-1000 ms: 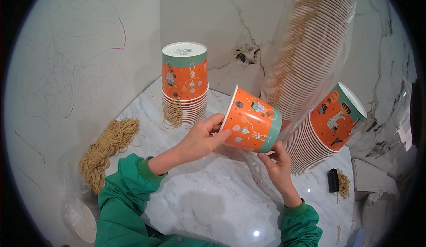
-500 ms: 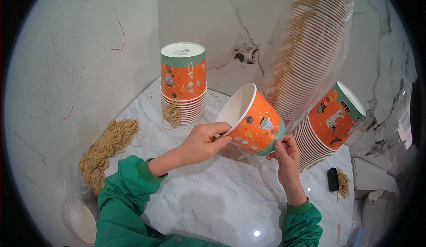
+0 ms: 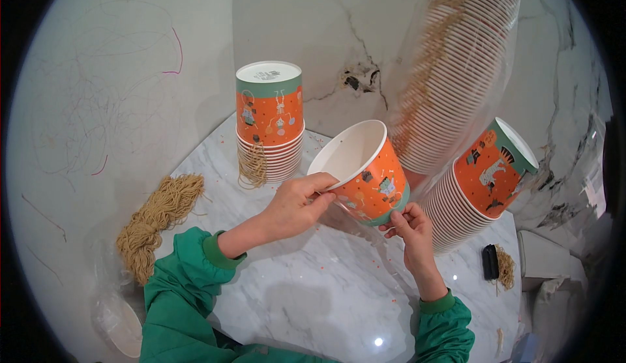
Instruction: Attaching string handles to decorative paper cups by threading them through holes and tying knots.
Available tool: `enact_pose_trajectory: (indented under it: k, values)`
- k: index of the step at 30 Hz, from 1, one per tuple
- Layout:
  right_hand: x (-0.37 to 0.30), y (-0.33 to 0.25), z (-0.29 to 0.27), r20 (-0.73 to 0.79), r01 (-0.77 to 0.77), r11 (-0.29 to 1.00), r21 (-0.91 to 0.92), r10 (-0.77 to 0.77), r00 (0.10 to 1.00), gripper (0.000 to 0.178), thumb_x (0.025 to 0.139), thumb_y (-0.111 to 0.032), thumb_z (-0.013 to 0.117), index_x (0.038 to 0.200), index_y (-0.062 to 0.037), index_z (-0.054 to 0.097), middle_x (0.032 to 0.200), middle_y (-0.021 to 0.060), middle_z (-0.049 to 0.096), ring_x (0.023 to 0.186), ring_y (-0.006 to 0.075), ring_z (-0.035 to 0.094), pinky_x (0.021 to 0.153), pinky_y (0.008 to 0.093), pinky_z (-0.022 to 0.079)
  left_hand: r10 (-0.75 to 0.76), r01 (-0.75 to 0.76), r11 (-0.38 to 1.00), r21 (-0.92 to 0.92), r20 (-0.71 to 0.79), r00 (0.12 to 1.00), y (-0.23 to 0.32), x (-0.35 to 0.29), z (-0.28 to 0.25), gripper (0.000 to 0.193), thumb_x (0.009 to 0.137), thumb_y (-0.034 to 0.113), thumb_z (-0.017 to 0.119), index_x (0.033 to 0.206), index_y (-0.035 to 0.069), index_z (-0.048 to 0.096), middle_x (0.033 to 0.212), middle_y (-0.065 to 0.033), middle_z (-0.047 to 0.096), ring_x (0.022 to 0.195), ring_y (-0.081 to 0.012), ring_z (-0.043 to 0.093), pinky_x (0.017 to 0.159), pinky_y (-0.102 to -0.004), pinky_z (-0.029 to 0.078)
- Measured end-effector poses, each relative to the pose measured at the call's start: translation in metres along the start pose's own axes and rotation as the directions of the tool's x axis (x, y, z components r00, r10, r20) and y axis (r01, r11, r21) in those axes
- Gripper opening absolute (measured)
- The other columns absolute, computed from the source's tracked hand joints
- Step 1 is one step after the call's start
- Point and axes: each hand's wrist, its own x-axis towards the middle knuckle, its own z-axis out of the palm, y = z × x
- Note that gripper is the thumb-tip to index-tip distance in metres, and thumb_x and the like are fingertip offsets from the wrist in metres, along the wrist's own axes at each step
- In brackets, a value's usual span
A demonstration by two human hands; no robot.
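The left hand [image 3: 300, 206] is at the rim of a cup [image 3: 373, 184] and the right hand [image 3: 412, 229] at its base, the cup between them, over the table [image 3: 300, 298]; behind it and to its left stands a left-hand stack [image 3: 269, 120] of cups, a loop of twine [image 3: 253, 166] hanging against its near side; further left, nearer the person, a twine bundle [image 3: 156, 223] lies along the table's edge; a wrapped stack [image 3: 456, 70] rises behind the cup and to its right; in front of that, rightward, stands a right-hand stack [image 3: 486, 177]; nearer the table's right edge lies a small item [image 3: 489, 263], loose strands [image 3: 504, 270] against its right side.
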Motion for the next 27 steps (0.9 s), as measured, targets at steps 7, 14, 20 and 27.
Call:
enact_pose_trajectory:
  k: [7, 14, 20, 27]
  values:
    - [-0.004, -0.005, 0.003, 0.019, 0.035, 0.999, 0.006, -0.035, 0.999, 0.015, 0.102, -0.017, 0.065, 0.099, -0.0044, 0.057, 0.091, 0.0074, 0.071, 0.078, 0.0162, 0.07, 0.067, 0.028, 0.053, -0.213, 0.234, 0.935, -0.267, 0.103, 0.972, 0.007, 0.003, -0.004, 0.023, 0.099, 0.003, 0.058, 0.121, 0.0, 0.063, 0.102, -0.0012, 0.069, 0.089, -0.0074, 0.063, 0.073, -0.0237, 0.052]
    - [-0.006, 0.003, 0.003, 0.043, 0.103, 0.993, -0.066, -0.1, 0.994, 0.014, 0.1, -0.014, 0.068, 0.1, -0.0039, 0.058, 0.091, 0.0059, 0.07, 0.079, 0.0142, 0.07, 0.067, 0.0268, 0.053, -0.266, 0.309, 0.841, -0.444, 0.158, 0.951, 0.018, 0.005, -0.003, 0.026, 0.102, 0.009, 0.06, 0.126, 0.001, 0.06, 0.115, -0.002, 0.066, 0.099, -0.0091, 0.066, 0.08, -0.0264, 0.056]
    - [-0.005, 0.01, 0.005, 0.068, 0.033, 0.982, -0.187, -0.021, 0.997, 0.012, 0.101, -0.014, 0.065, 0.1, -0.0028, 0.061, 0.091, 0.0046, 0.07, 0.08, 0.0137, 0.07, 0.067, 0.026, 0.053, -0.101, 0.104, 0.979, -0.173, 0.023, 0.995, 0.011, 0.0, 0.0, 0.017, 0.098, 0.008, 0.063, 0.112, 0.001, 0.069, 0.102, -0.0026, 0.071, 0.086, -0.0096, 0.066, 0.073, -0.0264, 0.053]
    - [0.0, 0.011, -0.001, -0.056, -0.081, 0.974, -0.211, 0.07, 0.996, 0.018, 0.104, -0.021, 0.061, 0.109, -0.003, 0.06, 0.093, 0.0043, 0.068, 0.079, 0.0131, 0.069, 0.064, 0.026, 0.053, 0.309, -0.282, 0.867, 0.41, 0.001, 0.951, 0.014, -0.003, 0.004, 0.017, 0.081, 0.0, 0.066, 0.096, 0.005, 0.07, 0.09, -0.0083, 0.068, 0.082, -0.027, 0.066, 0.069, -0.0353, 0.053]
